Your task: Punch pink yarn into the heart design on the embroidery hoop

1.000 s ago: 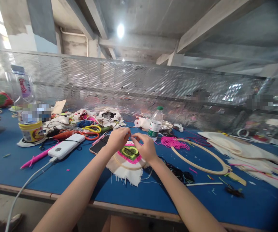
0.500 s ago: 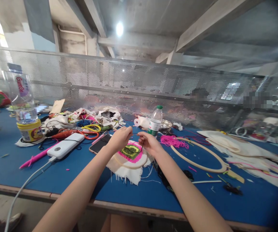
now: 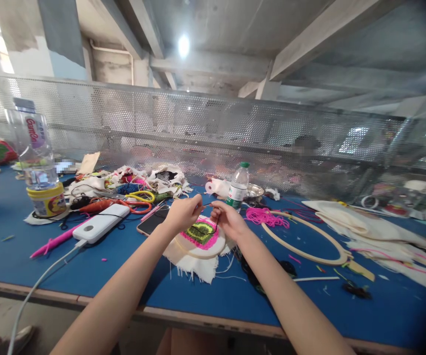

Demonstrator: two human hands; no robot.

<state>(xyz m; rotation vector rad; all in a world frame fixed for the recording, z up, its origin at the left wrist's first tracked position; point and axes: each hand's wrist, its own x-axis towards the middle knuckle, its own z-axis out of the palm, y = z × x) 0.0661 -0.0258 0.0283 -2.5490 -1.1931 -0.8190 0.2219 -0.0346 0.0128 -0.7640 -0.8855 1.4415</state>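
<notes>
My left hand [image 3: 185, 213] is closed in a pinch above the hoop, its fingertips on one end of a short dark strand. Facing it, my right hand [image 3: 230, 220] pinches the black yarn [image 3: 216, 228], which stretches between the hands and hangs in a loop below the right fingers. Whether a needle is in either pinch is too small to see. Beneath both hands lies a round embroidery hoop [image 3: 194, 253] with white cloth [image 3: 202, 270], worked in pink, olive and dark yarn. A phone [image 3: 149, 224] rests beside my left wrist.
To the left are a white power bank [image 3: 100, 225] on a cable, a pink punch pen [image 3: 55, 242], scissors [image 3: 140, 201] and a tall bottle [image 3: 35, 148] on a tub. Rightward lie pink yarn [image 3: 266, 217], an empty hoop [image 3: 305, 255] and folded cloth [image 3: 368, 222]. A green-capped bottle [image 3: 238, 187] stands behind.
My hands stay nearly in place, with the yarn still between them. At the far left edge, another person's hand has drawn back mostly out of view.
</notes>
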